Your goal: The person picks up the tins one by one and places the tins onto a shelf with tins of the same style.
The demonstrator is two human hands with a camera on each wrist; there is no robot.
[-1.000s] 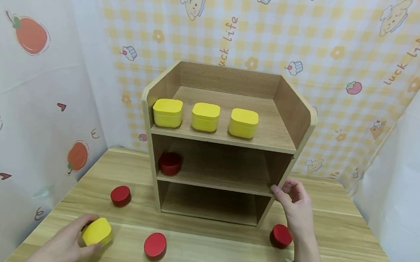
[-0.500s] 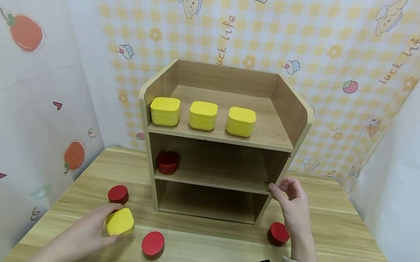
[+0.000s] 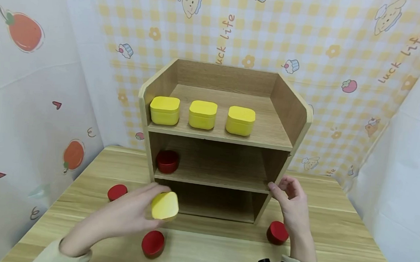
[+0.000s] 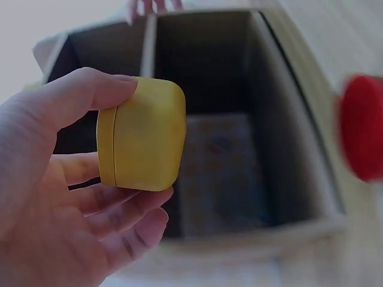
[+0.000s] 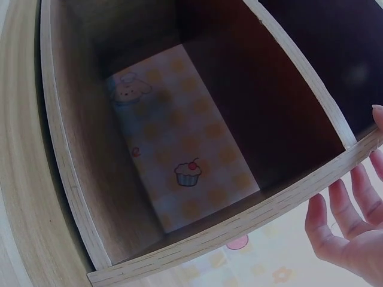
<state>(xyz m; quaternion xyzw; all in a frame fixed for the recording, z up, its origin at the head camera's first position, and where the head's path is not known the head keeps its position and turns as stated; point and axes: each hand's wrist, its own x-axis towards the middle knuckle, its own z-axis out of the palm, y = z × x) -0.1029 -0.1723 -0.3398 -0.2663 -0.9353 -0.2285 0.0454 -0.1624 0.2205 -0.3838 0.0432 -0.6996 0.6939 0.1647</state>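
In the head view my left hand (image 3: 125, 214) grips a small yellow lidded box (image 3: 165, 206) in front of the wooden shelf's lower left corner. The left wrist view shows the thumb on one side of the yellow box (image 4: 149, 134) and the fingers below it, with the shelf's openings behind. My right hand (image 3: 294, 210) holds the right side panel of the shelf (image 3: 227, 140), thumb at the front edge. Its fingers (image 5: 359, 185) lie along the panel's outer side in the right wrist view. Three more yellow boxes (image 3: 202, 115) stand in a row on the top level.
A round red box (image 3: 167, 161) sits at the left of the middle level. On the wooden table (image 3: 334, 237) are more red ones: one (image 3: 117, 191) behind my left hand, one (image 3: 153, 244) at the front, one (image 3: 277, 233) beside my right wrist. Printed cloth hangs behind.
My left hand has carried the yellow box up and to the right, from the table's front left towards the shelf. The right hand keeps its hold on the shelf's side.
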